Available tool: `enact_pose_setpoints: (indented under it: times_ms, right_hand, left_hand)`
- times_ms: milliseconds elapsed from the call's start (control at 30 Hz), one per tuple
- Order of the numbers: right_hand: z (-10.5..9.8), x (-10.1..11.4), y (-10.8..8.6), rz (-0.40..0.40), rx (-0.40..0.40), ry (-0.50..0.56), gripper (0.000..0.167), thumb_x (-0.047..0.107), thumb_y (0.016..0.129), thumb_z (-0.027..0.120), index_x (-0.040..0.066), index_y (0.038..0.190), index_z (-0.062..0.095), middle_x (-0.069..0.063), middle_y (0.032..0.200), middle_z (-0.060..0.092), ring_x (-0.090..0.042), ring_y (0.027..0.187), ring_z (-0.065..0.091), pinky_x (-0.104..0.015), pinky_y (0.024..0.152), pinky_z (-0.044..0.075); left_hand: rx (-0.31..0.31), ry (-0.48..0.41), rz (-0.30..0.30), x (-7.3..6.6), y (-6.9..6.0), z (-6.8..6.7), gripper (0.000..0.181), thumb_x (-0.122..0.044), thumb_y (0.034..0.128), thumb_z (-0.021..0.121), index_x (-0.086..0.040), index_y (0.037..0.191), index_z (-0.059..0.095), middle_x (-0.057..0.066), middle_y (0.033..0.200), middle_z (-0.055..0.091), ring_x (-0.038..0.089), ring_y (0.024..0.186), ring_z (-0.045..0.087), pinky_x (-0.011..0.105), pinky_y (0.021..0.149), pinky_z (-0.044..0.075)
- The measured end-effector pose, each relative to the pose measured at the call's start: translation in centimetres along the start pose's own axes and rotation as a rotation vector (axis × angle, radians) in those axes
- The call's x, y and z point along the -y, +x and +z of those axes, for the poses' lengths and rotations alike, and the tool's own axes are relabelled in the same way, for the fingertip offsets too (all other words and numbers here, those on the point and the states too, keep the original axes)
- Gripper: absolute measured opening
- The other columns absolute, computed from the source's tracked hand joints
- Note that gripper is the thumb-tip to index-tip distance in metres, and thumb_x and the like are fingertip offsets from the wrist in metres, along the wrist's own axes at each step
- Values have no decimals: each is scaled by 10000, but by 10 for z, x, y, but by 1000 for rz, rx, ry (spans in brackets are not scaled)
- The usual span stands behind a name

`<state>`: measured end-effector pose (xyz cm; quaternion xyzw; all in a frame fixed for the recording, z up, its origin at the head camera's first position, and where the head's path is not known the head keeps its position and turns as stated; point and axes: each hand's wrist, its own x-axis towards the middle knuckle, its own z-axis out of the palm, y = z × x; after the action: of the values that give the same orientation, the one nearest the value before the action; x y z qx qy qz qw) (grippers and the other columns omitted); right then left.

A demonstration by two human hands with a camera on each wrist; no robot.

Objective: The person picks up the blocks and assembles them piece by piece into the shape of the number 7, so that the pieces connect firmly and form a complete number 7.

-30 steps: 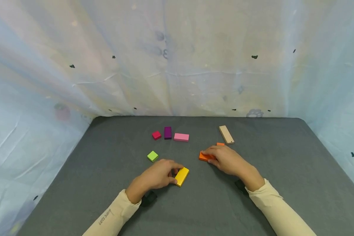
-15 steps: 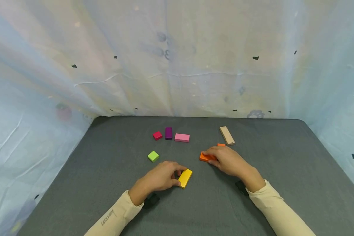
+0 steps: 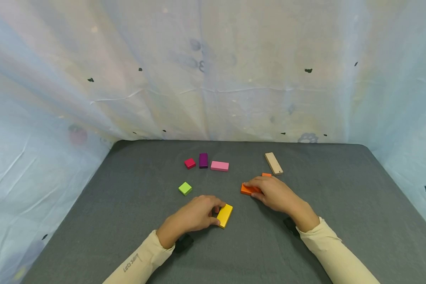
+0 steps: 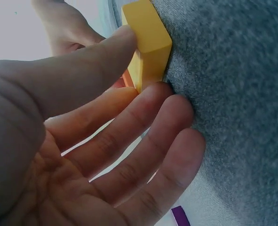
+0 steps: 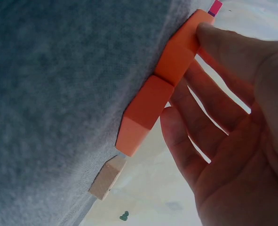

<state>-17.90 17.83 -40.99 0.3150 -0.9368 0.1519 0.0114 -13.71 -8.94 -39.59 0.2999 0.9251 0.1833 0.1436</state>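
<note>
Pale printed sheeting (image 3: 248,79) hangs behind a dark grey worktop (image 3: 127,205). Near the worktop's middle, the left hand (image 3: 197,213) pinches a yellow block (image 3: 225,216) between thumb and forefinger, its grip barely parted and the other fingers loosely extended. That block's long axis runs away from the person, far end slanting right. The right hand (image 3: 275,193) has thumb and fingers closed on an orange block (image 3: 246,189) lying crosswise; a second orange block (image 3: 266,174) sits just beyond, partly hidden.
</note>
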Motion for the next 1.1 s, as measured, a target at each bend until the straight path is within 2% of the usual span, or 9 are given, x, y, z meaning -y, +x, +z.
enact_pose_setpoints:
  times_ms: [233, 567, 733, 933, 1100]
  right_hand:
    - [-1, -1, -1, -7, -8, -7, 344, 174, 912, 723, 120, 1251, 696, -46, 1177, 712, -217, 1033, 675, -427, 889, 553]
    - [-1, -1, 0, -3, 8, 22, 362, 175, 932, 703, 122, 1288, 671, -53, 1209, 703, -215, 1050, 672, -424, 898, 552]
    - [0, -3, -1, 0, 27, 45, 402, 182, 925, 713, 125, 1318, 649, -52, 1228, 695, -205, 1061, 663, -421, 903, 546]
    - [-2, -4, 0, -6, 19, 65, 435, 194, 909, 733, 108, 1324, 638, -66, 1200, 694, -195, 1029, 650, -413, 888, 542]
    - [-1, -5, 1, -6, 34, 73, 428, 199, 910, 731, 79, 1312, 646, -81, 1178, 692, -206, 1026, 650, -423, 899, 543]
  left_hand:
    - [4, -10, 2, -2, 1, 1, 456, -217, 830, 817, -112, 1250, 672, -68, 924, 620, 38, 790, 523, 205, 736, 478]
    - [-24, -11, 9, 0, -1, 2, 448, -237, 810, 837, -129, 1219, 689, -64, 931, 622, 57, 803, 534, 221, 745, 480]
    - [-56, -15, 43, 1, 0, 2, 413, -274, 817, 830, -155, 1194, 712, -58, 958, 639, 68, 834, 551, 241, 761, 486]
    - [-63, -15, 56, -2, 0, 2, 347, -229, 841, 807, -171, 1175, 733, -49, 1105, 674, 93, 971, 619, 312, 886, 542]
    - [-73, -18, 88, -1, 0, 3, 323, -208, 835, 812, -169, 1150, 751, -47, 1064, 661, 95, 957, 626, 271, 844, 540]
